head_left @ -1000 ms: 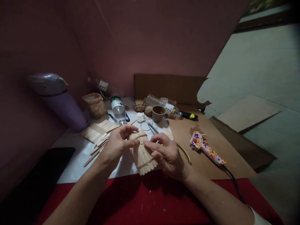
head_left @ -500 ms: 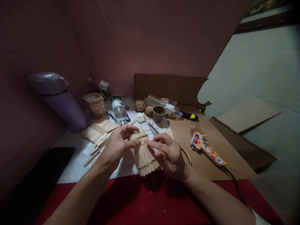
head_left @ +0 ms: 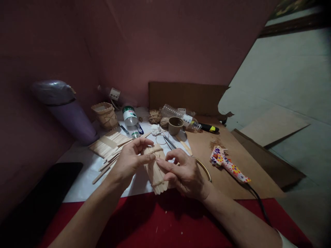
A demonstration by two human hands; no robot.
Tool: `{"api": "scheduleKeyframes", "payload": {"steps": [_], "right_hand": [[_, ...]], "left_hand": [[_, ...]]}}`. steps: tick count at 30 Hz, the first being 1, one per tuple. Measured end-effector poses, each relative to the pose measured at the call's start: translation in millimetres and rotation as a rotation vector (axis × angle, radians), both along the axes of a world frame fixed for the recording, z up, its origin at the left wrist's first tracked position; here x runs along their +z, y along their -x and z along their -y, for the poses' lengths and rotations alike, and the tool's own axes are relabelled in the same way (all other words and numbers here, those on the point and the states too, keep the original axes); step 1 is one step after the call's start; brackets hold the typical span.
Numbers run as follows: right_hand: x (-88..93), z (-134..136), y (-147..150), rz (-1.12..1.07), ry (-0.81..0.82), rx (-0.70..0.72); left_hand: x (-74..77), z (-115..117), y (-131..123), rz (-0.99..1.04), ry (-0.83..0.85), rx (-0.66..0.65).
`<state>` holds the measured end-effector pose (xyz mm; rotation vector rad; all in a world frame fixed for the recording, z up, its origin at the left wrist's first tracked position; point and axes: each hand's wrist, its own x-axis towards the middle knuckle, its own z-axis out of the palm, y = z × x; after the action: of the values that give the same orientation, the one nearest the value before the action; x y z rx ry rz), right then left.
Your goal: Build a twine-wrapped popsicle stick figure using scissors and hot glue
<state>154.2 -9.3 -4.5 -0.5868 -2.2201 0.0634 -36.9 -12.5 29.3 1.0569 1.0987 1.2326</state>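
A small craft-stick holder point(head_left: 156, 175), made of flat wooden sticks side by side, is tilted in front of me. Twine point(head_left: 157, 151) runs around its upper part, and a second band crosses lower down. My left hand point(head_left: 134, 156) grips the holder's upper left, thumb across the front near the twine. My right hand point(head_left: 184, 172) is curled at its right side. That index fingertip presses on the front beside my left thumb, and the other fingers lie along the right edge. Whether a twine end is between the right fingers is too small to tell.
Loose craft sticks point(head_left: 111, 160) lie left. Behind stand a finished stick-covered pot point(head_left: 105, 115), plastic bottles point(head_left: 130, 119), twine balls point(head_left: 155, 116) and a brown cup point(head_left: 176, 126). Scissors point(head_left: 169, 142) lie behind my right hand. A flowered glue gun point(head_left: 229, 163) with a cord rests on cardboard point(head_left: 248, 179).
My right hand has shifted slightly left and down over the holder's front, its index fingertip now close to my left thumb. My left hand keeps its grip in the same place.
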Motion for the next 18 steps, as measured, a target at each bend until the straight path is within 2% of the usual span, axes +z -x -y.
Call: {"api": "scheduleKeyframes", "payload": {"steps": [4, 18], "right_hand": [[-0.2, -0.4, 0.1, -0.007, -0.02, -0.002], [-0.3, 0.4, 0.9, -0.025, -0.009, 0.001]], "left_hand": [[-1.0, -0.3, 0.6, -0.007, -0.037, -0.012], [-3.6, -2.6, 4.3, 0.043, 0.011, -0.062]]}}
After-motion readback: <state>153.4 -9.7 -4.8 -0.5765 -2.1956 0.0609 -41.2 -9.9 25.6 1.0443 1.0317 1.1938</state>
